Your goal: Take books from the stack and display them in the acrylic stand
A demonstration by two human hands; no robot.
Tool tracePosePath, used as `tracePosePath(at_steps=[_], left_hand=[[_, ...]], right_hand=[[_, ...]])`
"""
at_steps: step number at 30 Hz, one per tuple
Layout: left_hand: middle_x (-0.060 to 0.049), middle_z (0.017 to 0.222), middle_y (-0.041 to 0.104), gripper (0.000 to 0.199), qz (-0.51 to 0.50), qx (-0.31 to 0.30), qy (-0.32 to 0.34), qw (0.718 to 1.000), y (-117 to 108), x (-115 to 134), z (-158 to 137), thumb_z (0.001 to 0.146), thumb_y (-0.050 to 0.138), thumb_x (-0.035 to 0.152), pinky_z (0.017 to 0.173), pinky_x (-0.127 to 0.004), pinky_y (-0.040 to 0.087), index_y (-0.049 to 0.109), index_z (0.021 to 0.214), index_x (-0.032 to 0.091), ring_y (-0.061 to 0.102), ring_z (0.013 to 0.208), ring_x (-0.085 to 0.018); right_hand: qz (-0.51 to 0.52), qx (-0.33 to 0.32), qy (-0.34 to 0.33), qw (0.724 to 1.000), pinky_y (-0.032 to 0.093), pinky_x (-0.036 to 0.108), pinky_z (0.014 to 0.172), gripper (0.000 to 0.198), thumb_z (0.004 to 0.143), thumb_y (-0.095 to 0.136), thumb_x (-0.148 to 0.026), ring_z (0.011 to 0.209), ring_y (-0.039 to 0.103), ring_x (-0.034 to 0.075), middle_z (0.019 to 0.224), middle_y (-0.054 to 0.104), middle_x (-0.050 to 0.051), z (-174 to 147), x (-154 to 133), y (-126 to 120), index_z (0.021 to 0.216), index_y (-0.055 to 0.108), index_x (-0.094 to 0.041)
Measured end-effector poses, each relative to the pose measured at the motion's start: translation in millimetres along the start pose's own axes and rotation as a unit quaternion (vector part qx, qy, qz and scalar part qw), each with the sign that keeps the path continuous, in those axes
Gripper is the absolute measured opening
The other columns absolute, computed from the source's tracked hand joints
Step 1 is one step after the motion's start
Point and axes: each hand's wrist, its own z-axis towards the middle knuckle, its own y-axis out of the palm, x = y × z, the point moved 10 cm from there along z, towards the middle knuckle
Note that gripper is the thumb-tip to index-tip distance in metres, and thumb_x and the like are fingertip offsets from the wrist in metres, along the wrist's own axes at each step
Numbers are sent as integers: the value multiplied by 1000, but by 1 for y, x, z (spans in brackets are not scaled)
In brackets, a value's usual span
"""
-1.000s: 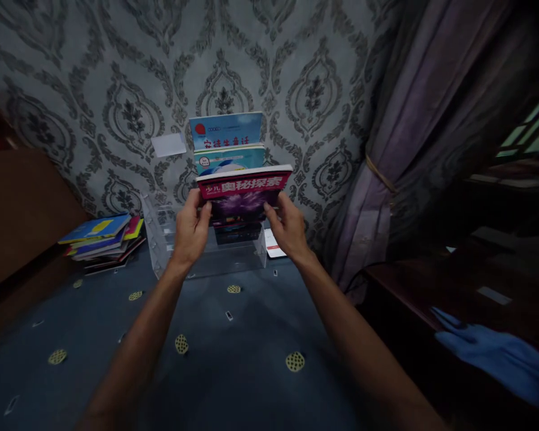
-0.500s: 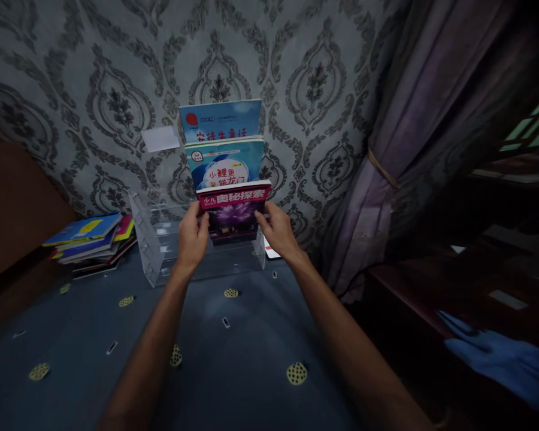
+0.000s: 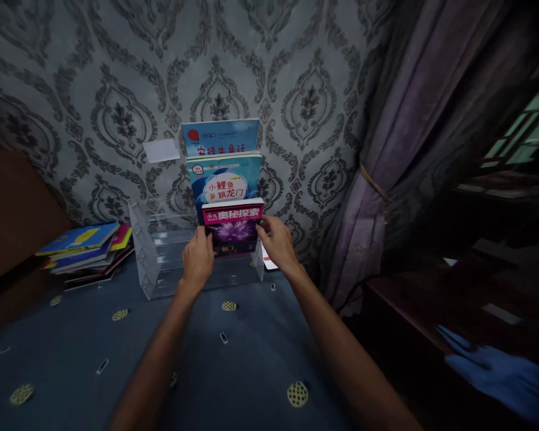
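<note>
A purple-and-pink book [image 3: 232, 230] stands nearly upright at the front of a clear acrylic tiered rack [image 3: 170, 254]. My left hand [image 3: 198, 257] grips its left edge, thumb on the cover. On the opposite edge, my right hand [image 3: 276, 240] pinches the same book between thumb and fingers. Behind it rises a light-blue book [image 3: 227, 179], and behind that a taller blue book [image 3: 220, 134], both upright in the rack's right part. The lower edge of the held book sits at the front tier; whether it rests there I cannot tell.
A pile of books [image 3: 85, 245] lies left of the rack on a dark blue patterned tablecloth [image 3: 251, 365]. A white flat item [image 3: 268, 260] lies behind my right hand. Purple curtains [image 3: 372, 173] hang to the right, with a blue glove [image 3: 498, 371] below.
Both hands have lowered the purple-and-pink book toward the front tier, and it now stands more upright. The whole view has shifted slightly.
</note>
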Motion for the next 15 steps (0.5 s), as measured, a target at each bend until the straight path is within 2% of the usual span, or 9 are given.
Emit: tracePosePath(at_steps=[5,10,15], left_hand=[[-15,98,73,23,55,-48,-17,997,7,1,1,105,34,21,69,-31,45,53,116,15,72,86,-28],[-14,93,73,27,52,-40,-23,998,6,0,7,106,29,21,68,-31,43,54,115,15,72,83,-27],[-13,91,73,28,54,-36,-24,998,7,-1,10,106,27,22,68,-31,42,54,115,16,71,83,-26]], right_hand=[[-11,-6,2,1000,50,41,80,26,88,51,-24,84,63,27,90,68,11,0,0,10,106,68,-17],[-20,-10,-13,1000,50,43,82,31,89,48,-23,89,61,30,95,66,14,-1,-6,14,111,67,-15],[-1,-19,-22,1000,50,42,82,32,91,45,-24,87,60,29,93,65,12,-1,-7,15,114,67,-17]])
